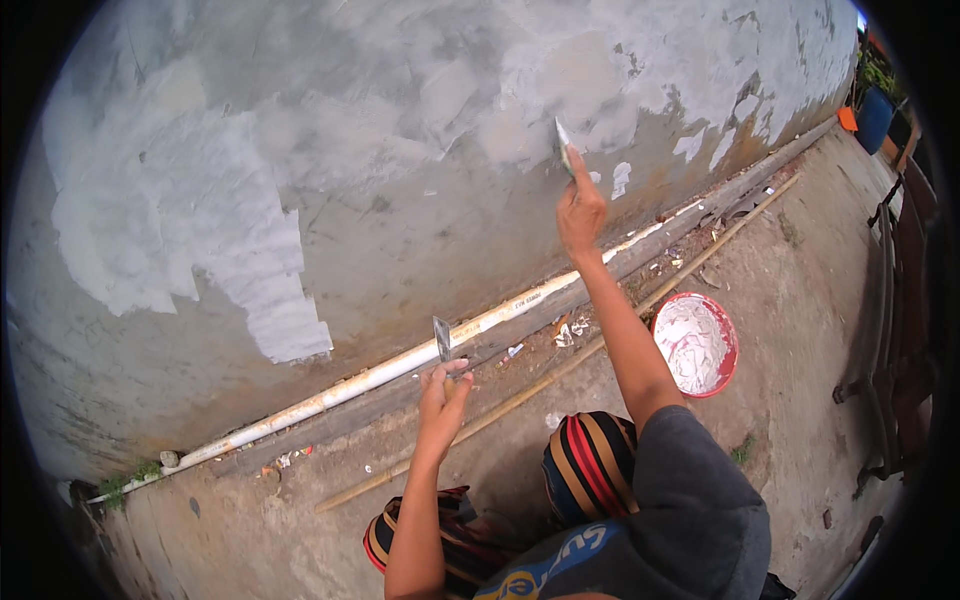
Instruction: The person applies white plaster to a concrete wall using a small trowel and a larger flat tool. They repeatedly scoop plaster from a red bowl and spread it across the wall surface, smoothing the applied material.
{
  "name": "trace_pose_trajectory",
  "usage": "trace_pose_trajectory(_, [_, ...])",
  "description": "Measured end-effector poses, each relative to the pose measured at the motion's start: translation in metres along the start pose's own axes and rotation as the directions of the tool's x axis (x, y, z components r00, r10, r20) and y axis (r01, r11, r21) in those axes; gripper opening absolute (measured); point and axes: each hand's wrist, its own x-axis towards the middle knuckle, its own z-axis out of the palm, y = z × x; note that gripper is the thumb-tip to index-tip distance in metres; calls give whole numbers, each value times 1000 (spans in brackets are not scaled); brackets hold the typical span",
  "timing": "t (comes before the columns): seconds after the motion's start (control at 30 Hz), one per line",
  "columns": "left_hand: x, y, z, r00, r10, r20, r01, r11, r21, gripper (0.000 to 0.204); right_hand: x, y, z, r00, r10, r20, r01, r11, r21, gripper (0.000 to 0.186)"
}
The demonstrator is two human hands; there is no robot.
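Observation:
In my right hand (582, 212) is a putty knife (562, 140), its blade up against the grey wall (370, 230) where pale filler has been spread. My left hand (440, 395) grips a second putty knife (442, 338), held blade up in front of the white pipe along the wall's foot. Patches of white putty (240, 220) cover the wall at left, with thinner smears around the right-hand blade. To the right of my knees, a red bucket (733, 350) of white putty stands on the ground.
A white pipe (370, 378) runs along the base of the wall. Parallel to it lies a bamboo pole (540, 385) on the concrete, with scraps of debris between. At far right are a dark wooden bench (885, 330) and a blue barrel (874, 120).

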Motion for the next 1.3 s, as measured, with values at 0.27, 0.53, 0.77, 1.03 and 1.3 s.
trace_pose_trajectory(0.27, [0,0,5,999,15,46,-16,999,28,33,-75,6,31,971,-169,167,185,979,-84,69])
trace_pose_trajectory(0.53, [-3,3,7,1000,3,0,-3,999,34,33,-1,11,-22,987,90,-134,-86,996,39,47])
trace_pose_trajectory(0.77, [0,-3,2,999,46,21,-48,994,102,35,2,-25,15,961,244,-130,-238,969,62,51])
trace_pose_trajectory(1.03, [1,4,5,999,5,36,-7,999,49,36,-23,-74,26,998,-64,-22,65,995,69,53])
trace_pose_trajectory(1.3, [5,2,5,999,45,11,-46,995,83,37,-32,-32,-13,1000,-15,15,13,994,110,41])
